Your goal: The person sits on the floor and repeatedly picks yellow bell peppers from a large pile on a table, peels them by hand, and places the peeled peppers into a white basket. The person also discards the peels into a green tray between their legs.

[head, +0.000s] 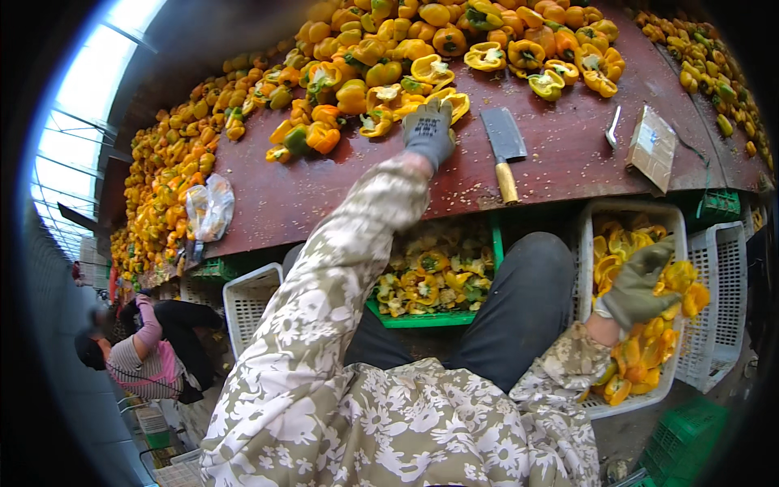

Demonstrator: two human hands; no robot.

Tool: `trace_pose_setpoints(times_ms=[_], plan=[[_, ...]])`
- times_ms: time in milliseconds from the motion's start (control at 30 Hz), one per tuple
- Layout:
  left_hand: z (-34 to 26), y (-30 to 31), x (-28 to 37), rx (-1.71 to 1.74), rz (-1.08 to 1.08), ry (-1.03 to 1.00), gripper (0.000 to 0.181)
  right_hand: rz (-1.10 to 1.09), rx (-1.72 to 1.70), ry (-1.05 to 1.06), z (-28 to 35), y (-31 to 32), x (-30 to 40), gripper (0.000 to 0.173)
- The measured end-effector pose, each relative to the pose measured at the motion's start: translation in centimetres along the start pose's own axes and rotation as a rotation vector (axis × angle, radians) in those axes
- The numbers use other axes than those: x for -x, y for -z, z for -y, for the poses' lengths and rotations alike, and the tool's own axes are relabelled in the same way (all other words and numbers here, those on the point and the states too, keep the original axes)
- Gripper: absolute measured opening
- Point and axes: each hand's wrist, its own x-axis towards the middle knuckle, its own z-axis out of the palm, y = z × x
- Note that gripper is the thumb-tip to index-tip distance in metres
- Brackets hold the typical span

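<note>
My left hand, in a grey coated glove bearing writing, reaches over the red tabletop to a halved yellow pepper. Its fingertips meet the pepper's near edge; whether they grip it is hidden. A cleaver with a wooden handle lies to the right of that hand. Over a white plastic crate at my right side is my right hand, in an olive glove, fingers apart. Cut pepper pieces fill the crate beneath, and a few pieces appear just beyond the fingers.
Heaped yellow and orange peppers cover the table's far side. A green crate between my knees holds pepper cores. A curved metal tool and cardboard box lie at right. Another person sits at left, beyond a white crate.
</note>
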Motion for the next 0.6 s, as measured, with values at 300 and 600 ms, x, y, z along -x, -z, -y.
trace_pose_setpoints(times_ms=[300,600], plan=[[4.5,-3.3,-0.2,1.197,0.281,0.242,0.020,-0.081,0.994,-0.571,-16.6,-1.5,5.0,0.028],[2.2,-1.2,16.1,1.968,0.547,0.135,0.023,-0.041,0.943,-0.920,-18.0,2.3,6.6,0.039]])
